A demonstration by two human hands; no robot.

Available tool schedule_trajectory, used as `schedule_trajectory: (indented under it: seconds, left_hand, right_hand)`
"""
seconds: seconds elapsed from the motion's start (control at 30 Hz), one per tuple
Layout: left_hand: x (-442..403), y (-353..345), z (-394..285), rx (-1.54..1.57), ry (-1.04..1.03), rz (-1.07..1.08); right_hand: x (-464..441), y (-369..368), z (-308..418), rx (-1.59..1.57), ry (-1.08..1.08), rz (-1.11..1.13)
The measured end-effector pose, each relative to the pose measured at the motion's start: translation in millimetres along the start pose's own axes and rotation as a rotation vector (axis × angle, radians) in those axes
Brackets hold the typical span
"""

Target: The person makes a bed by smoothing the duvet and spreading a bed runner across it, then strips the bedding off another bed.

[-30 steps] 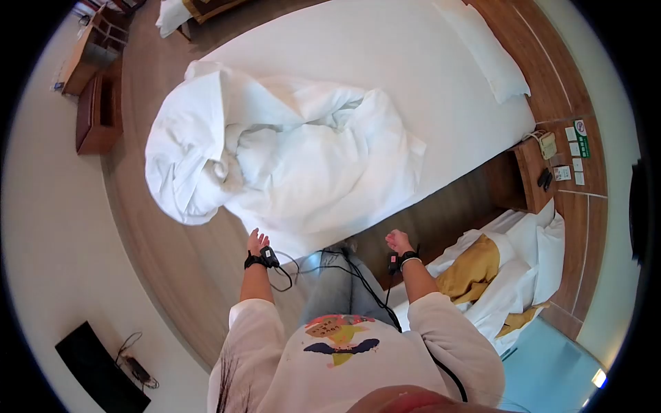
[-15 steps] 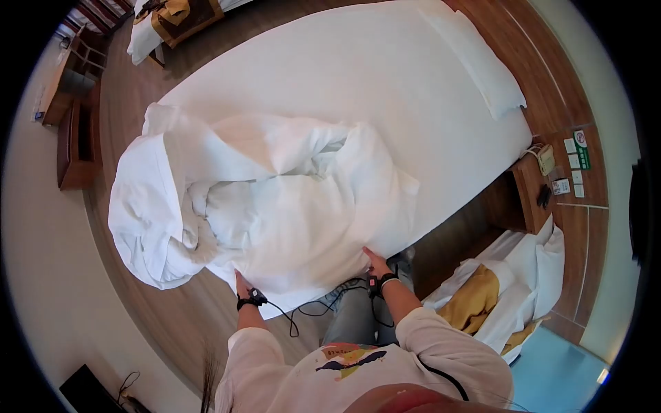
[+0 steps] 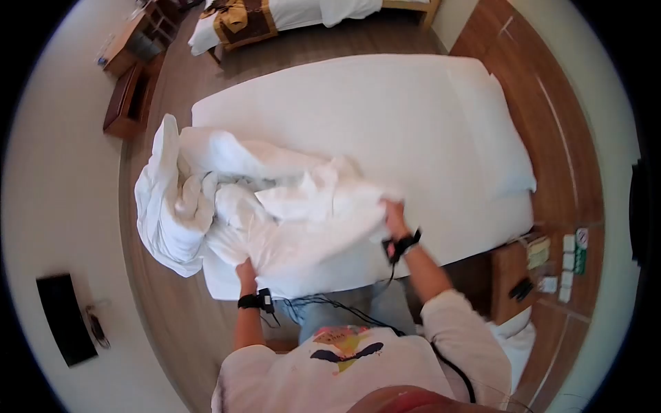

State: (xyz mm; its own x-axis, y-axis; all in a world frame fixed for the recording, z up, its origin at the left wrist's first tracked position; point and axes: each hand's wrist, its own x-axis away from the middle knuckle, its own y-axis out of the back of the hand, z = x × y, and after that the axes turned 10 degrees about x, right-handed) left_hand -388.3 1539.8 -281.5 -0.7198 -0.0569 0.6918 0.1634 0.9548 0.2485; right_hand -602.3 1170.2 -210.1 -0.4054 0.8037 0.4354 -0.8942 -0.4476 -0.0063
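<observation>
A bulky white duvet (image 3: 234, 206) lies bunched over the foot and near side of the bed. My left hand (image 3: 246, 273) is closed on its near edge, low by the mattress side. Farther right, my right hand (image 3: 393, 215) grips the duvet's right end, and the cloth stretches between both hands, somewhat blurred. Most fingertips are hidden in the fabric. Under the duvet is the bed (image 3: 413, 124) with a smooth white sheet. Both wrists wear black straps with small cabled devices.
A white pillow (image 3: 513, 148) rests at the headboard end. To the right stands a wooden nightstand (image 3: 511, 279). White bedding (image 3: 516, 341) lies beyond it at lower right. A second bed (image 3: 296, 15) is across the room, and a dark wall-mounted screen (image 3: 67, 320) is at left.
My right hand has moved up and away from me, pulling the duvet's right end. The duvet's near part looks flatter and more stretched. The view has shifted, showing more of the second bed.
</observation>
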Motion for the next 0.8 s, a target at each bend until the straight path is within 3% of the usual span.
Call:
schedule_trajectory:
  seconds: [0.03, 0.07, 0.1, 0.13, 0.17, 0.2, 0.23, 0.27, 0.3, 0.33, 0.37, 0.43, 0.47, 0.53, 0.57, 0.6, 0.63, 0.67, 0.73, 0.77, 0.8]
  left_hand:
    - [17.3, -24.0, 5.5, 0.069, -0.078, 0.096]
    - [8.3, -40.7, 29.0, -0.616, -0.472, 0.375]
    - [56.5, -93.4, 4.9, -0.097, -0.085, 0.274]
    - [121.2, -125.8, -40.0, 0.264, 0.171, 0.307]
    - [166.4, -176.4, -55.0, 0.125, 0.008, 0.628]
    - [191.2, -197.5, -95.9, -0.42, -0.341, 1.095]
    - [189.1, -202.0, -99.9, -0.063, 0.228, 1.187]
    - [220.7, -236.9, -100.6, 0.144, 0.102, 1.642]
    - [244.8, -245.2, -108.9, -0.044, 0.013, 1.694]
    - [255.8, -243.4, -122.1, -0.139, 0.05, 1.659]
    - [259.5, -249.8, -118.0, -0.145, 0.061, 1.662]
    - [262.1, -264.9, -101.1, 0.077, -0.149, 1.766]
    - [246.9, -257.6, -95.6, 0.11, -0.016, 1.614]
    - [232.8, -249.9, -86.4, 0.06, -0.04, 1.468]
    - [176.3, -244.2, -25.2, -0.049, -0.208, 1.173]
    - [159.7, -221.2, -7.8, -0.291, -0.403, 0.96]
    - [164.9, -210.7, -11.3, -0.294, -0.438, 0.963]
    - [143.0, -171.9, 17.7, -0.535, -0.408, 0.788]
    - [132.3, -141.2, 37.2, -0.565, -0.324, 0.728]
    - [121.3, -104.5, 54.9, -0.579, -0.35, 0.757]
    - [121.1, -83.4, 60.9, -0.634, -0.27, 0.752]
  right_hand:
    - [-48.8, -0.1, 50.6, -0.071, 0.051, -0.018]
    - [-86.0, -6.6, 122.7, 0.101, 0.18, -0.038]
    - [-125.0, -4.5, 185.9, 0.213, 0.324, 0.04]
    - [-156.1, -0.1, 245.3, 0.561, 0.463, -0.047]
    - [-156.1, -9.5, 340.9, 0.441, 0.655, 0.189]
    - [-167.9, -0.3, 365.0, 0.454, 0.562, -0.019]
    - [-172.8, 5.6, 360.3, 0.531, 0.589, -0.06]
    - [-186.8, 43.5, 356.2, 0.384, 0.38, -0.049]
    - [-184.1, 55.7, 346.1, 0.415, 0.336, -0.084]
    - [-176.5, 70.8, 331.6, 0.446, 0.29, -0.118]
    - [-182.7, 132.2, 263.5, 0.567, 0.242, -0.098]
    - [-125.9, 148.4, 225.0, 0.631, 0.325, -0.03]
    - [-110.6, 180.1, 166.7, 0.662, 0.213, -0.039]
    - [-77.2, 244.6, 45.0, 0.739, -0.227, -0.043]
    - [-53.0, 263.8, -10.0, 0.75, -0.446, -0.017]
    - [-9.8, 236.1, -15.0, 0.837, -0.625, -0.122]
    - [3.7, 236.5, -24.9, 0.689, -0.619, -0.022]
    - [37.9, 224.6, -40.0, 0.869, -0.811, -0.026]
    - [65.8, 211.7, -53.6, 0.778, -0.845, 0.026]
    - [87.0, 201.6, -79.6, 0.661, -0.786, 0.108]
    - [97.7, 219.0, -141.5, 0.778, -0.584, 0.309]
